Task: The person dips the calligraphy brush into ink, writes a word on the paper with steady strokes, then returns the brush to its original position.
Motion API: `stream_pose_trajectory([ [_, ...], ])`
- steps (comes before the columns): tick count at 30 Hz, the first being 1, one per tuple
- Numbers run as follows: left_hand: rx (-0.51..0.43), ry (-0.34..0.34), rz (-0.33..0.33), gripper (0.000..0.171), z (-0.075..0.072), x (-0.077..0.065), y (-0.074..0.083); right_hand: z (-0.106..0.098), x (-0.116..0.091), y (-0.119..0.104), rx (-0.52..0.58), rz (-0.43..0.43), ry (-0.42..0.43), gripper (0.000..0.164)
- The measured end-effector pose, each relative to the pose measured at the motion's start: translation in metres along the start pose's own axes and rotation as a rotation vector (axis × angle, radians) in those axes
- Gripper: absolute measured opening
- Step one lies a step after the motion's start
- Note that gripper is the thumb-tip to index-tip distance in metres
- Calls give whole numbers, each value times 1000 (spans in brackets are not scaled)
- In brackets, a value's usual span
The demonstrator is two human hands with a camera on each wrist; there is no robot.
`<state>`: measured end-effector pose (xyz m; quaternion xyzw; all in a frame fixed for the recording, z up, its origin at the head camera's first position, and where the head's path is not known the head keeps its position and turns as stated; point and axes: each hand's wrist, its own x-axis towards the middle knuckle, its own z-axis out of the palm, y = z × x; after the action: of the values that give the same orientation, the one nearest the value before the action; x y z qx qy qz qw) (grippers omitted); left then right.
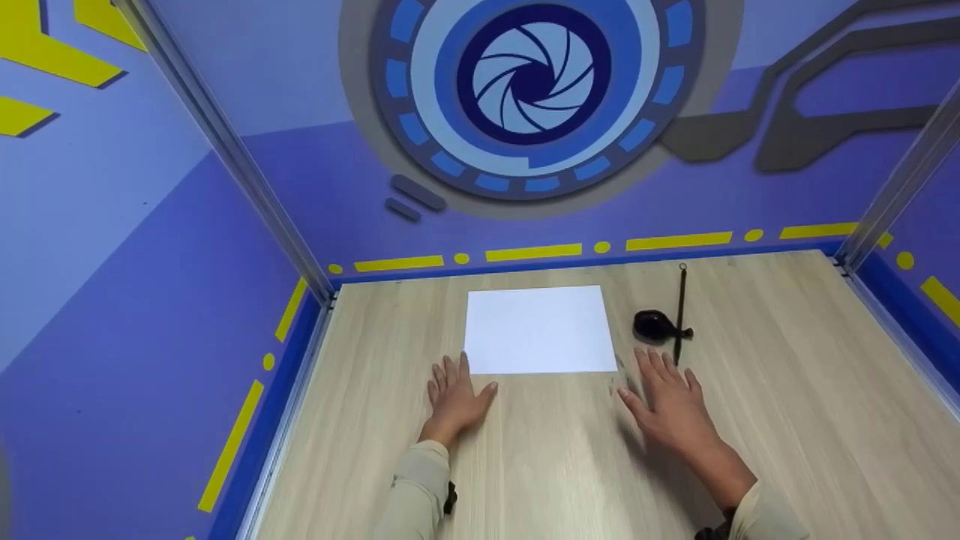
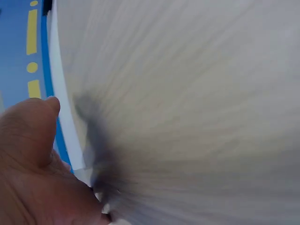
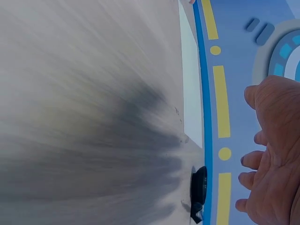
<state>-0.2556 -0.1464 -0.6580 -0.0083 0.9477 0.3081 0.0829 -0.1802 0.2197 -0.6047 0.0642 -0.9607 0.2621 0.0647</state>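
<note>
A white sheet of paper lies flat on the wooden table. At its near left corner is my left hand, fingers extended; whether it touches the sheet I cannot tell. My right hand is held above the table at the sheet's near right, its fingers spread and a shadow below it. Beyond those fingers sits a small glossy black dish with a short handle. A thin black stick with a ring at its top, perhaps a brush, lies across that handle. In the right wrist view the dish appears past the empty right hand.
The wooden table ends at a blue back wall with yellow dashes and a large round emblem. Side walls stand left and right, with metal posts at the corners.
</note>
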Motion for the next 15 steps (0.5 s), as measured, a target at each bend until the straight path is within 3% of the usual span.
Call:
stream_pose_trajectory([
  [8,-31,36,-68,87,4,33,-16,-8,-4,10,7,9,25,74],
  [15,-19,-7,-77,84,-9,35,-11,-12,-9,19,13,17,36,74],
])
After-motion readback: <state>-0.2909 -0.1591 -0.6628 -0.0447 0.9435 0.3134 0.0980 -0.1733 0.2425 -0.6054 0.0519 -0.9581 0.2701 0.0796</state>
